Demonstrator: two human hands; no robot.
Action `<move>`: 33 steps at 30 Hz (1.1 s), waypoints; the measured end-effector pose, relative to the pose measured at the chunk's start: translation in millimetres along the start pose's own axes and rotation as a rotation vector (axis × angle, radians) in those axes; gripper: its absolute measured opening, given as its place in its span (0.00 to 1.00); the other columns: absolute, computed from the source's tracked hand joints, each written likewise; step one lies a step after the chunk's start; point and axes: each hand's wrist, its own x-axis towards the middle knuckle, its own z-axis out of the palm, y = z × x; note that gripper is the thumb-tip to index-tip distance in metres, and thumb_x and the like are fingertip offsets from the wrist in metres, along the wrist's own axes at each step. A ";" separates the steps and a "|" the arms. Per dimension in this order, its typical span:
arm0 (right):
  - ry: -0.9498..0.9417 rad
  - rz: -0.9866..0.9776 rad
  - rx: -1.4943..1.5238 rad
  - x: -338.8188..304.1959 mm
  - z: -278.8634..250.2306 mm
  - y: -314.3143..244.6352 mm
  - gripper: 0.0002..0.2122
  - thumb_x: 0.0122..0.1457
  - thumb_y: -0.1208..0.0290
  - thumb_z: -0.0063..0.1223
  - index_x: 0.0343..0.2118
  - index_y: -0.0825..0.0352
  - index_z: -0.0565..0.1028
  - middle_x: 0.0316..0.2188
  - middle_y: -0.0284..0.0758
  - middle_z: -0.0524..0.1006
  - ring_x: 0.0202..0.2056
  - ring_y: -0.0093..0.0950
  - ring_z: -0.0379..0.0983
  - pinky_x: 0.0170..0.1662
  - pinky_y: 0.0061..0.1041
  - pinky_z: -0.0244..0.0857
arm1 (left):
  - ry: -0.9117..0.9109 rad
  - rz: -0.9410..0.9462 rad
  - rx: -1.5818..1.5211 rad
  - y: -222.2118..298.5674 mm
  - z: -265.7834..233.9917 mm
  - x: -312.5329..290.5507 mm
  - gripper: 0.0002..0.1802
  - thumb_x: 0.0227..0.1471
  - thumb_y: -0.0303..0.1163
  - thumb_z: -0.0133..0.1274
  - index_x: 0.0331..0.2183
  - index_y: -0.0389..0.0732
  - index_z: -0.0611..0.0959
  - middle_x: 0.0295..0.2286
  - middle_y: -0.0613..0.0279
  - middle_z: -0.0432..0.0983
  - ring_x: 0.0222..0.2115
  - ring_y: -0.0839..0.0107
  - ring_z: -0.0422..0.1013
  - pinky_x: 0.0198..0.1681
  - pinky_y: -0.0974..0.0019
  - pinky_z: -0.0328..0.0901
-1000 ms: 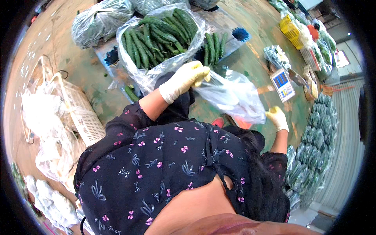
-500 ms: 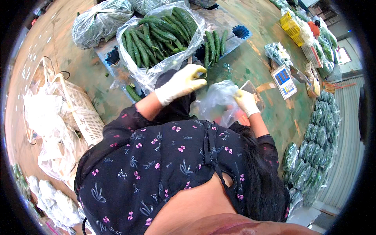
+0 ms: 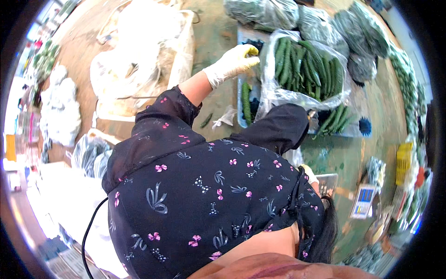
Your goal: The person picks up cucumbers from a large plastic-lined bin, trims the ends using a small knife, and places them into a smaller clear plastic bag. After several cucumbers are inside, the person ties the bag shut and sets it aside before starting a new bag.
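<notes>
My left hand (image 3: 234, 64), in a pale yellow-white glove, reaches out with curved fingers apart and nothing visible in them. It hovers left of a clear plastic bag (image 3: 268, 88) full of long green cucumbers (image 3: 304, 69). Below that hand, a single cucumber (image 3: 246, 103) lies along the left edge of a blue tray (image 3: 241, 114). My right hand (image 3: 309, 174), gloved too, is largely hidden behind my body. It seems closed on a thin clear plastic bag (image 3: 293, 157), of which only a strip shows. Several loose cucumbers (image 3: 335, 120) lie beside the full bag.
More filled bags (image 3: 320, 30) lie behind the open one. A white crate (image 3: 185, 51) with plastic sheeting stands at the left. On the right are a scale display (image 3: 364, 201) and a yellow crate (image 3: 404, 158). A small cucumber (image 3: 206, 120) lies on the floor.
My view has turned left, so the cucumber bag appears farther right. My left hand has moved from in front of the bag to its left side. My right hand is now mostly hidden.
</notes>
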 end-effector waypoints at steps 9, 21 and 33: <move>0.008 0.107 -0.297 -32.7 -11.2 -61.5 0.22 0.45 0.53 0.57 0.39 0.65 0.74 0.33 0.36 0.75 0.30 0.31 0.71 0.31 0.33 0.67 | 0.369 -0.094 0.206 -84.8 -84.7 -17.4 0.24 0.45 0.42 0.52 0.40 0.33 0.77 0.38 0.48 0.75 0.41 0.59 0.70 0.47 0.64 0.62; 0.233 -0.045 -0.650 -91.5 3.7 -85.5 0.30 0.45 0.46 0.53 0.43 0.70 0.73 0.41 0.46 0.75 0.44 0.38 0.71 0.47 0.30 0.62 | -0.154 0.100 -0.234 -20.6 34.4 31.0 0.16 0.51 0.36 0.50 0.40 0.36 0.76 0.34 0.61 0.74 0.37 0.74 0.68 0.43 0.70 0.62; 0.624 -0.062 -0.443 -208.5 35.2 -42.0 0.25 0.44 0.50 0.55 0.40 0.65 0.75 0.37 0.40 0.76 0.41 0.35 0.72 0.45 0.30 0.64 | -1.136 0.524 -0.337 184.5 331.8 3.9 0.15 0.50 0.33 0.50 0.39 0.35 0.75 0.33 0.61 0.74 0.36 0.73 0.69 0.42 0.71 0.62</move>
